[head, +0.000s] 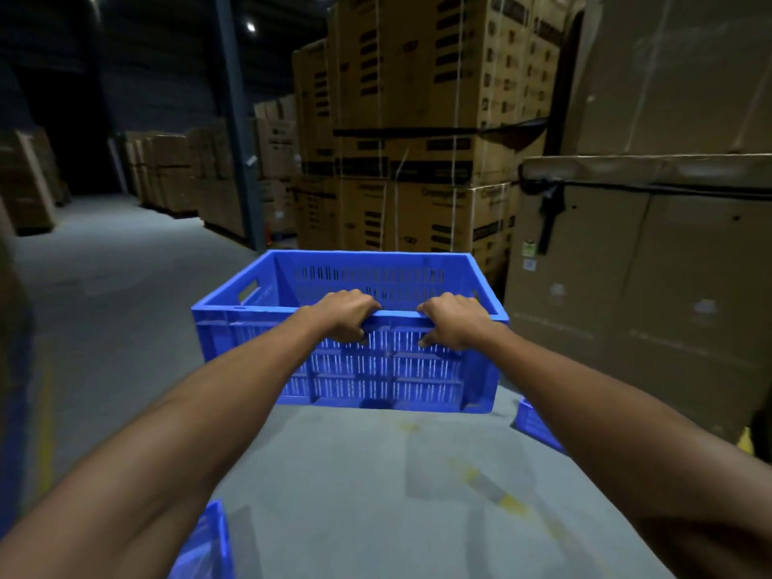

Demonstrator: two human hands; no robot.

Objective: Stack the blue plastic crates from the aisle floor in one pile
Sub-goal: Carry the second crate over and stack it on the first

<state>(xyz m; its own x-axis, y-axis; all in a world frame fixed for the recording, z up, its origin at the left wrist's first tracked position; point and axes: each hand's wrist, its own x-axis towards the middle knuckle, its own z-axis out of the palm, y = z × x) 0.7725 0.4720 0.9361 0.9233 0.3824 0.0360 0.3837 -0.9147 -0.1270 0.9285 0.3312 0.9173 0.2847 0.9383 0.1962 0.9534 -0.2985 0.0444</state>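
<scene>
A blue plastic crate point(267, 340) with slotted walls and an open top is held out in front of me, above the grey aisle floor. My left hand point(344, 317) grips its near rim left of centre, fingers curled over the edge. My right hand point(453, 319) grips the same rim just to the right. The crate looks empty inside. A second blue crate point(537, 426) shows partly on the floor under my right forearm. A corner of a third blue crate point(206, 545) pokes in at the bottom left.
Tall stacks of strapped cardboard boxes point(417, 119) stand behind the crate, and large cartons point(647, 265) line the right side. A steel column point(238, 119) rises mid-left. More boxes point(175, 173) line the far aisle. Yellow marks point(514, 503) streak the floor.
</scene>
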